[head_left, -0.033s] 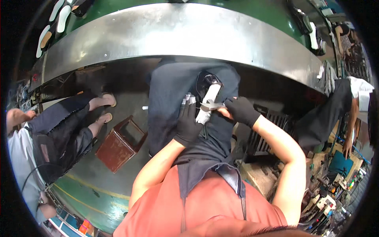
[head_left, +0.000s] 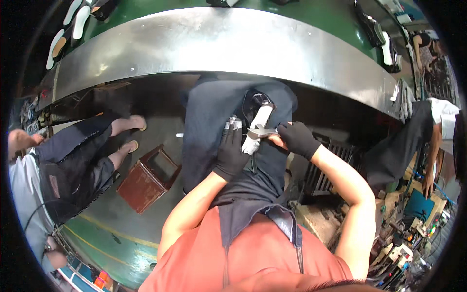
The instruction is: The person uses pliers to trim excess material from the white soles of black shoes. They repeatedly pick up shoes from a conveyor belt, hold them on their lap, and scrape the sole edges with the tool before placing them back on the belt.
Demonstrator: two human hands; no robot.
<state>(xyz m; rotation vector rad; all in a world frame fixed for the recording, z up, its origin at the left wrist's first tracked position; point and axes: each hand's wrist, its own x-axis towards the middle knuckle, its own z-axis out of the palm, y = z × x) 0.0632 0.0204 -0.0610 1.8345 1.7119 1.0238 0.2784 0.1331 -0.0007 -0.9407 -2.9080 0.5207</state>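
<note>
A glossy black shoe (head_left: 251, 100) lies on my lap, toe away from me, with a white strip (head_left: 263, 115) along it and crumpled white material (head_left: 250, 145) at its near end. My left hand (head_left: 231, 152), in a black fingerless glove with white-taped fingertips, lies along the shoe's left side, fingers stretched out. My right hand (head_left: 296, 137), also gloved in black, is closed at the shoe's right. From its fingers a flat grey metal tool (head_left: 262, 131) reaches across the white strip. Its exact kind cannot be made out.
Ahead runs a steel-edged bench (head_left: 204, 46) with a green top; white insoles (head_left: 80, 22) and black shoes (head_left: 369, 25) lie on it. A brown wooden stool (head_left: 142, 187) stands at left, near a co-worker's legs (head_left: 87, 138). Cluttered tools (head_left: 396, 258) fill the lower right.
The whole view has shifted slightly, so the bench edge sits a little lower. Both hands, the shoe and the metal tool keep nearly the same positions.
</note>
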